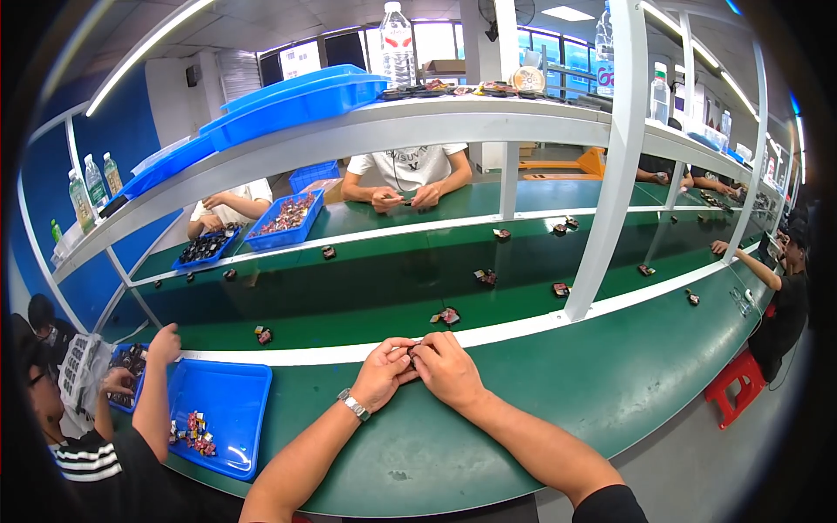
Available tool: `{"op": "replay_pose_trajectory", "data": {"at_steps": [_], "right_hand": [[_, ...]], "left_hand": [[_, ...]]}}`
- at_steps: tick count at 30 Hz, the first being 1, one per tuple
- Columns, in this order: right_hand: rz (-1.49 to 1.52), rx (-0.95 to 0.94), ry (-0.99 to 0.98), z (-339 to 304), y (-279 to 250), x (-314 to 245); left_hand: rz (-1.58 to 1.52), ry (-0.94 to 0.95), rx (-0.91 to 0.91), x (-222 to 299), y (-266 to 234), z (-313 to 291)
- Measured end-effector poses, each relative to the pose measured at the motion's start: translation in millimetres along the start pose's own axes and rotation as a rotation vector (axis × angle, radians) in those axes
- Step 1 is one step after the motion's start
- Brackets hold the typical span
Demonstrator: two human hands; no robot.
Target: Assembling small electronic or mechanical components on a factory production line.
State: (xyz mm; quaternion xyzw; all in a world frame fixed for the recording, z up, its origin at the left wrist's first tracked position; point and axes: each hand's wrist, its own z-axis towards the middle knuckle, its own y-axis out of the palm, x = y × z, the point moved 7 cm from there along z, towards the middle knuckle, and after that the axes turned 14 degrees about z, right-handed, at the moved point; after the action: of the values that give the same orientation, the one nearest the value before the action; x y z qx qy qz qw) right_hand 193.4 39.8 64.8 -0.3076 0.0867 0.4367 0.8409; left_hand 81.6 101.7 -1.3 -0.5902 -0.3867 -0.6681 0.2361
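My left hand, with a metal-band watch on its wrist, and my right hand meet over the green table. Between their fingertips is a small dark part, mostly covered, so its kind does not show. Both hands are closed on it. Just beyond them, on the green conveyor belt, lies a cluster of small black pieces with red and yellow bits. A similar piece sits farther left on the belt.
A blue tray with small red-and-yellow parts stands at my left, next to a co-worker's raised arm. A white upright post rises right of my hands, carrying a shelf. Across the belt sits another person.
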Motion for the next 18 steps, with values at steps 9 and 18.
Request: {"op": "replay_pose_trajectory", "data": {"at_steps": [9,18], "right_hand": [[0.029,0.036,0.102,1.0,-7.7,5.1],[-0.014,0.069,0.072,0.3,-10.1,0.2]], "left_hand": [[0.058,0.059,0.062,3.9,0.9,-0.4],[0.049,0.058,0.044,4.6,3.1,-0.5]]}}
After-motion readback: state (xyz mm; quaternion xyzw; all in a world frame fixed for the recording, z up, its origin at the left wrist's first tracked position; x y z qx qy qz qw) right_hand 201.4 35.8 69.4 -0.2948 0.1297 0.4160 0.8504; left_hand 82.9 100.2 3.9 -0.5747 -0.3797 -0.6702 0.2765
